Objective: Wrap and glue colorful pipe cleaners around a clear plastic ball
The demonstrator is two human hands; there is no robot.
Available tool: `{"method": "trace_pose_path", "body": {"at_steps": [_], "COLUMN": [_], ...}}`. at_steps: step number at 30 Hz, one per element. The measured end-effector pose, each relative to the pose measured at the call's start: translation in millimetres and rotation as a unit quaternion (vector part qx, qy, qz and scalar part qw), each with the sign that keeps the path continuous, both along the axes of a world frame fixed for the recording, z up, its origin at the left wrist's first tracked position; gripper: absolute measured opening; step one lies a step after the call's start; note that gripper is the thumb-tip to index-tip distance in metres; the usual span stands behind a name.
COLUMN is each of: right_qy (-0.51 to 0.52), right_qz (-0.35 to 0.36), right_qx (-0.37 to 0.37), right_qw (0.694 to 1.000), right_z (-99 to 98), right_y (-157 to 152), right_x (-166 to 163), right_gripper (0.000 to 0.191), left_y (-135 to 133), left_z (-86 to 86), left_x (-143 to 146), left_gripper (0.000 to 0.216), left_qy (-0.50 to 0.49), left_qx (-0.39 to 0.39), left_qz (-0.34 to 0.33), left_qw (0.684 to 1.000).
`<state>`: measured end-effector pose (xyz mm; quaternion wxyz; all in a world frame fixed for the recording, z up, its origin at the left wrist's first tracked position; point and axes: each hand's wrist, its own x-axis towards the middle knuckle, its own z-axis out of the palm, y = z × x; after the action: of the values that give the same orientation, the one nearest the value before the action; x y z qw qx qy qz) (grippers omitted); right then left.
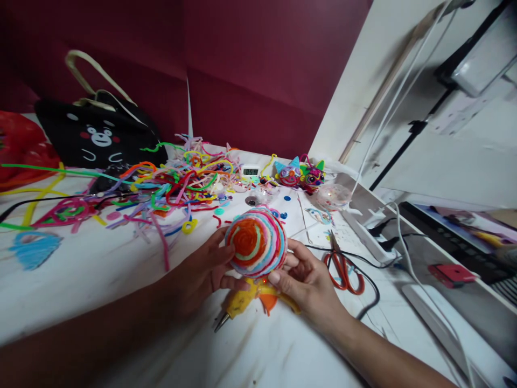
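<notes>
Pipe-cleaner ball (pixel 256 242) held just above the tabletop (pixel 81 269). Left hand (pixel 202 269) and right hand (pixel 307 280) each have a grip cupping its sides. Yellow glue gun (pixel 242 302) lies directly under the ball, lamp lit. Risk: nozzle probably hot, so a dipped wrist could burn. Squeezing may shift coils.

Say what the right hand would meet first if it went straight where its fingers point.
The round, multicoloured pipe-cleaner ball, which the right hand touches; beyond it, probably the left hand.
</notes>
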<state>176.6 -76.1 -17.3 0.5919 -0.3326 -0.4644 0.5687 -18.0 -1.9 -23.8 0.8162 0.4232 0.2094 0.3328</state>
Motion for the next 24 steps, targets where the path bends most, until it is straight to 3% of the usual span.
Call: {"method": "trace_pose_path", "body": {"at_steps": [8,13,20,24], "right_qy": [-0.024,-0.126,-0.226,-0.308], "right_qz": [0.024,0.019,-0.028,-0.069], "right_qx": [0.007,0.032,0.065,0.112], "right_qw": [0.999,0.991,0.972,0.942], "right_z": [-5.2,-4.0,1.2,0.4], "right_y": [1.7,0.6,2.0,-2.6], "right_x": [7.7,16.4,29.2,29.5], "right_gripper": [0.042,0.047,0.064,0.076], "left_y": [3.9,7.0,11.9,7.6], "left_z": [0.5,-1.0,1.3,2.2], "left_x": [-1.7,-1.3,-5.8,-9.9], "left_gripper": [0.058,0.066,0.067,0.070], "left_qy": [0.014,-0.016,0.002,0.077], "left_qx": [0.027,0.065,0.230,0.338], "left_qz": [0.033,0.022,0.054,0.101], "left_qw": [0.999,0.998,0.972,0.933]}}
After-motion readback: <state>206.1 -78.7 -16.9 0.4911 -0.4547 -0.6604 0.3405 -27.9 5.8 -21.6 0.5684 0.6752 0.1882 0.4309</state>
